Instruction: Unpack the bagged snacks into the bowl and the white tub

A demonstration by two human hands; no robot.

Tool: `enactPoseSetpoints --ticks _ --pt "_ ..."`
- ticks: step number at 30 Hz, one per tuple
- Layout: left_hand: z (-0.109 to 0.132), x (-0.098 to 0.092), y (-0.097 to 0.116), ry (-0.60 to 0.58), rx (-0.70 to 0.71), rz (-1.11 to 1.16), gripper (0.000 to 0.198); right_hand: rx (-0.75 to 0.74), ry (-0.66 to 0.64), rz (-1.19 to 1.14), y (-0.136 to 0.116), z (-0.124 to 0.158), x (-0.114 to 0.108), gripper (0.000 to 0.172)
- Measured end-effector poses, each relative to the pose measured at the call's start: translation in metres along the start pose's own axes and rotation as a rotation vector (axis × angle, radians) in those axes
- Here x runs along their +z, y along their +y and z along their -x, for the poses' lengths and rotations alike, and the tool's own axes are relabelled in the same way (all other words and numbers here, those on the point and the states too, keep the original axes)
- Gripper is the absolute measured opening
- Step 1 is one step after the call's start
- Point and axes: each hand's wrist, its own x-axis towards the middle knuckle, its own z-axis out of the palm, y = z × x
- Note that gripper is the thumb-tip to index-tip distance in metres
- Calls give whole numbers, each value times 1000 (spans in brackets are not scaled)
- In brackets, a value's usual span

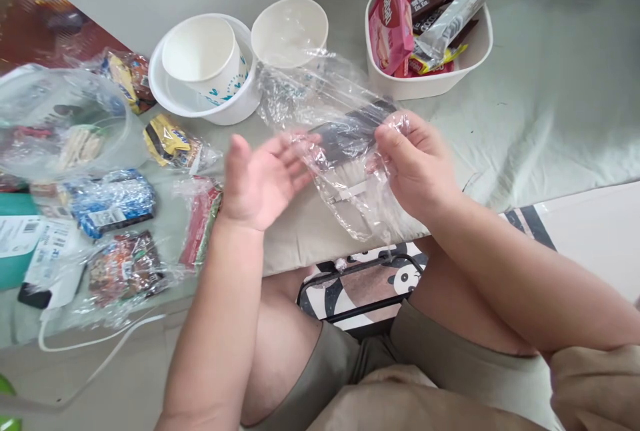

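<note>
My right hand (417, 161) pinches the edge of a crumpled clear plastic bag (350, 201) above the table's front edge. The fingers of my left hand (267, 181) are spread, palm turned up, with the tips against the bag's left side. Through the film shows a dark flat thing (353, 128); whether it lies inside the bag or behind it I cannot tell. Just beyond the bag stands a white paper cup (290, 21). Left of it, a second paper cup (200, 51) sits in a white bowl (167, 94).
At the back right, a white tub (430, 88) holds several wrapped snacks, including a pink wafer pack (393, 18). Wrapped snacks, a clear plastic tub (30, 118) and a blue packet (113, 201) crowd the left. A white cable (100, 344) hangs by the front edge.
</note>
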Motion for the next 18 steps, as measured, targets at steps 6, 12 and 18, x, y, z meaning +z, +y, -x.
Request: enactPoseSetpoints --ticks 6,12,18 --pt "2 14 -12 -93 -114 -120 55 58 -32 37 -9 9 10 51" --pt "-4 -1 1 220 33 -289 32 147 -45 -39 -6 9 3 50" --pt "-4 -14 0 272 274 -297 60 96 -34 93 0 9 -3 61"
